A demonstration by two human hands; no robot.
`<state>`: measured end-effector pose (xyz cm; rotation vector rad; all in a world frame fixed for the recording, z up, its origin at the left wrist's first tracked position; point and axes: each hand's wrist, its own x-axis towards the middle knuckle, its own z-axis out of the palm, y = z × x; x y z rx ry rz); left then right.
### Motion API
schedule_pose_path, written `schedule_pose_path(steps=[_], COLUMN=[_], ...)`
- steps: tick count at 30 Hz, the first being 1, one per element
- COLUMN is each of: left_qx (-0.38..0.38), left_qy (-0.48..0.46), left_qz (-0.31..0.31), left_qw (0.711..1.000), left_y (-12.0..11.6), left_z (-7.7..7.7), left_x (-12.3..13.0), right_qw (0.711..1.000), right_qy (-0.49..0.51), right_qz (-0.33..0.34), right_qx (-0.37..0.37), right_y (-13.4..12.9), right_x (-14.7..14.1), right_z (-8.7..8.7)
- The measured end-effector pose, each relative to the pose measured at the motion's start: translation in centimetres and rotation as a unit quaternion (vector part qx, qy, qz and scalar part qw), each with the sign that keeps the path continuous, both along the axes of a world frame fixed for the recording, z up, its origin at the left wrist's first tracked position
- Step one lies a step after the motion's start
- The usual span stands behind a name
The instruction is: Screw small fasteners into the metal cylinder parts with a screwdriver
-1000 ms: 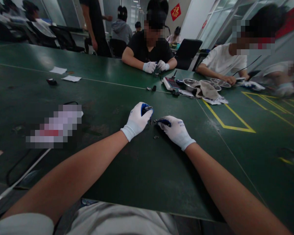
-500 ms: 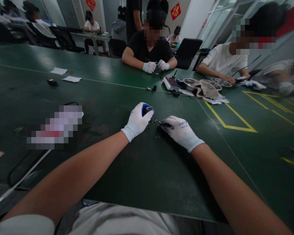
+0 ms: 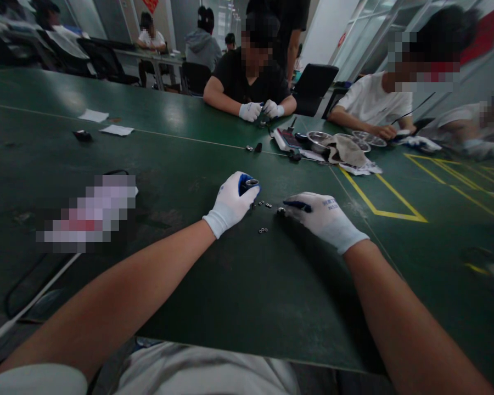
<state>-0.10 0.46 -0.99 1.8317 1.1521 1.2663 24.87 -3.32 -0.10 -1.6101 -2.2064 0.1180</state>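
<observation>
Around a round metal ring-like part (image 3: 252, 183), the fingers of my left hand (image 3: 234, 200) are wrapped, in a white glove with a blue palm. Several tiny metal rings (image 3: 263, 230) lie on the green table, and more of them (image 3: 268, 206) sit between my two hands. My right hand (image 3: 319, 214), gloved the same way, is low over the table to the right of the rings. Its fingertips are together at a small dark metal piece (image 3: 281, 211); how firmly they grip it is hard to see.
Across the green table (image 3: 214, 285) a person in black works with gloved hands (image 3: 251, 112). Metal bowls (image 3: 318, 139) and a grey cloth (image 3: 348, 150) lie at the back right. A blurred-out package (image 3: 93, 211) and a white cable (image 3: 35, 299) are at the left.
My right hand has moved right, away from my left hand, and the small dark metal piece now shows at its fingertips. My left hand stays in place with the metal part.
</observation>
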Motion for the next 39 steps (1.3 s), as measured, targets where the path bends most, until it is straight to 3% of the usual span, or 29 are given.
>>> schedule_pose_path(steps=[7,13,19,27,39], left_qx=[0.004,0.005,0.007,0.0,0.005], left_qy=[-0.006,-0.004,0.004,0.022,0.022], left_qz=[-0.001,0.0,-0.001,0.003,0.002], left_qw=[1.0,1.0,1.0,1.0,1.0], left_y=[0.1,0.1,0.1,-0.2,-0.2], left_z=[-0.1,-0.2,-0.2,0.2,0.1], left_x=[0.0,0.1,0.0,0.0,0.1], right_qw=[0.999,0.991,0.989,0.995,1.0], right_qy=[0.021,0.1,0.132,0.091,0.011], right_qz=[-0.027,-0.063,-0.04,-0.028,-0.01], right_qx=[-0.03,-0.057,-0.054,-0.004,0.025], right_y=[0.2,0.5,0.7,1.1,1.0], right_x=[-0.4,-0.8,-1.3,-1.9,-2.9], right_z=[-1.0,-1.8,-2.0,-2.7,-2.1])
